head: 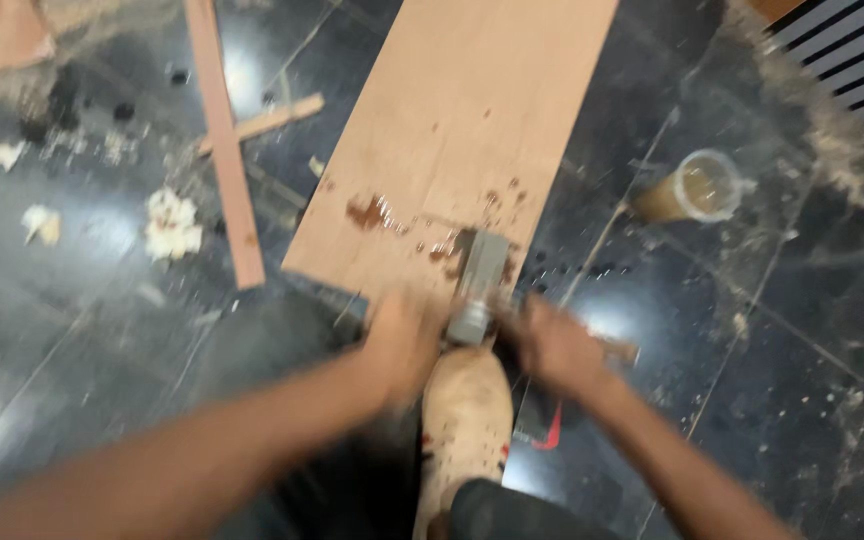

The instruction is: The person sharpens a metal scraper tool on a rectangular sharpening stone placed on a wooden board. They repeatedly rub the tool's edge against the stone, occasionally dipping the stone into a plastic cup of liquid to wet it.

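Down near the lower middle of the view, both hands meet around a grey block (479,285) that lies on the near end of a long plywood board (462,130). The left hand (402,335) sits at the block's left side and the right hand (552,345) at its right, both touching or almost touching its near end; motion blur hides the fingers, so I cannot tell whether either hand grips it or merely presses against it. Just ahead of the hands, brown wet stains (377,213) spread over the board, left of the block and around its far end. Directly below the hands, between the forearms, a dusty pale shoe (467,420) points toward the board's near edge, and a small red-and-black object (542,430) lies on the floor just right of it, under the right wrist. Well to the right of the right hand, a clear plastic cup (697,188) with brownish liquid lies tipped on the dark glossy floor (782,400). To the left of the left hand, a narrow wood strip (224,140) runs away from the viewer, crossed by a shorter stick (267,122), with pale scraps (172,225) scattered farther left. Sawdust speckles the floor about them.
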